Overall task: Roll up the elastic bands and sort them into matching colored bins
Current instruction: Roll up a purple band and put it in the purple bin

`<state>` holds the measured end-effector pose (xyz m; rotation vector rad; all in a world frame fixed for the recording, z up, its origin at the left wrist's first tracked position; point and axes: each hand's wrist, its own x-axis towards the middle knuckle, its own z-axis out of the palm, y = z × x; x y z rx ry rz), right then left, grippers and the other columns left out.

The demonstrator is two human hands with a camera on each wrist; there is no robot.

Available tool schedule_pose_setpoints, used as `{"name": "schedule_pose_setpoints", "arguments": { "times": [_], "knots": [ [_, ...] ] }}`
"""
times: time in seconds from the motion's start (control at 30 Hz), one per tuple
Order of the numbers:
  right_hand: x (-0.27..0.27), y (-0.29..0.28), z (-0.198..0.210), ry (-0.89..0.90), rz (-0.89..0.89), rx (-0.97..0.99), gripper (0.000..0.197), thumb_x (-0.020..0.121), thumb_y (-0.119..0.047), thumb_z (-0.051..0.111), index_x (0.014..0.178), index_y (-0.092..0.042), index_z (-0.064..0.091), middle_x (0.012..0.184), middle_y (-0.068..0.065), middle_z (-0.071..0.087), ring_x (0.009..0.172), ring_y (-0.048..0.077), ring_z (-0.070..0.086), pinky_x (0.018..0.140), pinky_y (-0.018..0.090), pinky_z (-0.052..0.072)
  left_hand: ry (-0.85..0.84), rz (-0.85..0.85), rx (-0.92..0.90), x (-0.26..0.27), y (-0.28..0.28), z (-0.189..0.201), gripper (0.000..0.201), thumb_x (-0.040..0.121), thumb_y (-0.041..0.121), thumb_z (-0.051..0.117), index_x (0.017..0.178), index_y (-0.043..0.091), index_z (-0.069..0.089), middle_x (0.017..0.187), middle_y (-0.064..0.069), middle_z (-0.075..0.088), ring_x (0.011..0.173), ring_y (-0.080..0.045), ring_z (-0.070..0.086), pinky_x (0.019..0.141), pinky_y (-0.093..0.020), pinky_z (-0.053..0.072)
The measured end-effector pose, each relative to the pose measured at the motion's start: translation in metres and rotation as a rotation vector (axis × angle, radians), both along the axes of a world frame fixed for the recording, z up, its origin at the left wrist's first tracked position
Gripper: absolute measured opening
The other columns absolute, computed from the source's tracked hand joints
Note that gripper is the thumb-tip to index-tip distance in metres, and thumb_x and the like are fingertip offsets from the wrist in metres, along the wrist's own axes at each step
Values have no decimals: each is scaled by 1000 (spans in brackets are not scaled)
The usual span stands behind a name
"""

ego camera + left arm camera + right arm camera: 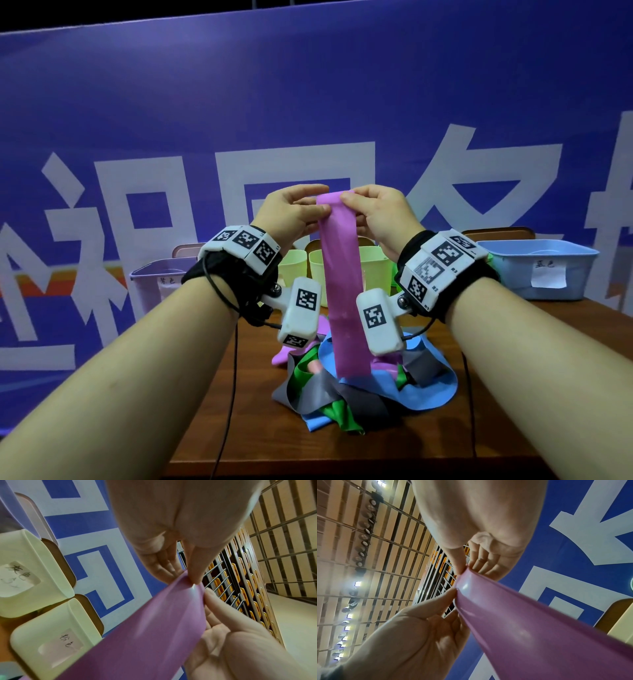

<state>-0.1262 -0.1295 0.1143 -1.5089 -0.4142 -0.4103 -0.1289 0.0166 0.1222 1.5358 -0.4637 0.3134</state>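
Two hands hold one pink elastic band [343, 274] up above the middle of the bench [246, 394]. The left hand [287, 213] pinches the band's top left corner between thumb and fingertips, and the right hand [380, 216] pinches the top right corner the same way, so both are closed on the band's upper edge, which is folded over between them. From there the band hangs straight down as a flat strip, its lower end reaching the pile of loose bands [356, 387] heaped near the bench's centre, a tangle of blue, grey, green and pink.

Along the far edge of the bench stand the bins: a purple bin [150, 284] toward the far left corner, a blue bin [537, 270] toward the far right corner, and pale green bins [291, 265] between them, partly hidden behind the hands and the band. In the left wrist view, two pale green bins [44, 574] carry handwritten paper labels, and the band [145, 635] runs up to the pinching fingertips [195, 566]. In the right wrist view both hands meet at the band's [530, 628] glossy top fold.
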Motion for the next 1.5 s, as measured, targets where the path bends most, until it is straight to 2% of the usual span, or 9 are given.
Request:
{"name": "schedule_pose_setpoints", "arguments": {
  "times": [0.17,0.33,0.53,0.67,0.87,1.07,1.2,1.37,1.5],
  "knots": [
    [-2,-2,0,-29,13,-21,17,93,-21,61,104,-9,62,89,7,65,69,17,63,59,26,54,-43,92,53,1,-3,-2,8,93,13,61,94,11,68,73,0,65,51,-4,59,54,-18,49],
    [-6,-3,5,-55,-25,-72,16,92,-18,61,93,-3,67,78,7,67,70,18,63,74,34,56,-31,127,83,1,-2,1,20,94,28,61,80,16,69,77,-2,68,63,-10,62,60,-19,51],
    [-9,1,12,-56,-43,-80,20,92,-22,62,78,-8,65,75,11,64,67,21,61,71,35,55,-4,81,49,-6,-2,10,14,94,24,61,87,12,66,82,-6,67,63,-12,62,57,-18,51],
    [-13,0,17,-72,-55,-101,23,93,-23,62,74,-10,64,68,6,61,60,16,58,58,27,52,-9,76,39,-12,1,17,14,93,21,62,82,13,65,76,-5,64,62,-13,59,59,-18,51],
    [-26,-1,32,-85,28,-94,18,91,-22,62,88,-4,62,65,4,57,51,13,50,48,21,41,-38,64,6,-26,1,32,19,94,19,61,76,11,62,59,2,53,47,-7,47,49,-16,47],
    [-41,0,46,-123,37,-76,11,91,-16,61,85,-7,60,63,2,57,47,10,50,46,20,41,-53,12,-1,-44,4,47,18,95,24,59,85,10,65,72,-6,57,57,-12,52,57,-20,49],
    [-42,0,53,-141,-46,-27,15,90,-15,63,75,-11,61,64,3,59,49,11,54,48,22,45,58,-127,110,-50,4,42,34,93,41,56,106,11,65,83,-5,68,68,-15,64,69,-25,54],
    [-24,-14,47,-30,-122,194,20,91,-10,60,71,-12,57,66,5,57,50,11,54,44,19,46,206,-220,338,-39,-8,4,3,90,9,61,88,10,63,68,-1,65,55,-9,58,63,-21,51],
    [2,-34,17,158,-152,207,16,94,-19,58,82,-9,57,75,9,61,62,19,60,51,25,54,280,-166,223,-10,-16,-21,20,91,5,60,73,13,57,66,1,59,55,-9,52,53,-16,49]
  ]
}}
